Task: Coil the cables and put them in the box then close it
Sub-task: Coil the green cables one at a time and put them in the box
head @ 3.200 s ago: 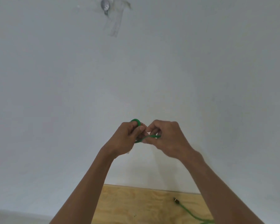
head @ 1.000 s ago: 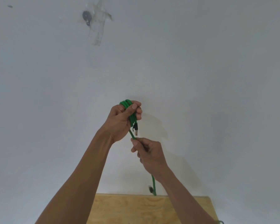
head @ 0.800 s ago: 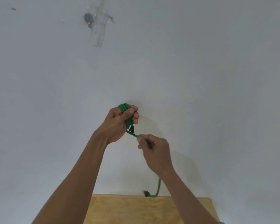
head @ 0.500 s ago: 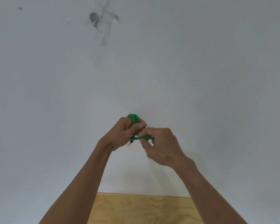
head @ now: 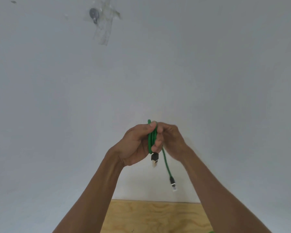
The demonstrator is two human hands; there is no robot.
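Observation:
A green cable [head: 152, 137] is wound in several loops, held up in front of a white wall. My left hand [head: 134, 145] is closed around the loops from the left. My right hand [head: 170, 140] grips the same bundle from the right, its fingers pressed against the coil. One black plug [head: 154, 159] with a clear tip sticks out just below the hands. The free end of the cable hangs down to the right and ends in a second plug [head: 173, 184], blurred. No box is in view.
A plywood tabletop [head: 151, 216] shows at the bottom, between my forearms. A bit of green [head: 211, 231] lies at its lower right edge. High on the wall, clear tape holds a small metal disc [head: 94, 14].
The hands wound more turns onto the coil: the long tail that trailed to the table is now a short end hanging from the bundle. My right hand came back against the coil.

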